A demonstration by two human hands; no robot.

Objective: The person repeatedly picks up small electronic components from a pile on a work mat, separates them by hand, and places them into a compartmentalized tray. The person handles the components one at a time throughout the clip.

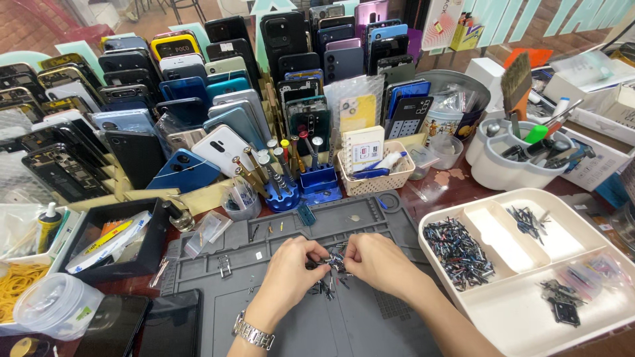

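Observation:
Both of my hands meet over the middle of a grey work mat (370, 324). My left hand (289, 264), with a metal watch on the wrist, pinches small dark metal parts (333, 261) from the left. My right hand (380, 259) pinches the same little cluster from the right. A few more of these tiny parts (324, 287) lie on the mat just below my fingers. What exactly sits between the fingertips is too small to tell.
A white divided tray (529, 317) at the right holds piles of small parts. Behind the mat stand a blue screwdriver holder (284, 195), a small basket (377, 178), white tool cups (509, 165) and racks of phone back covers (198, 99). A black box (119, 241) and rubber bands (16, 281) are at the left.

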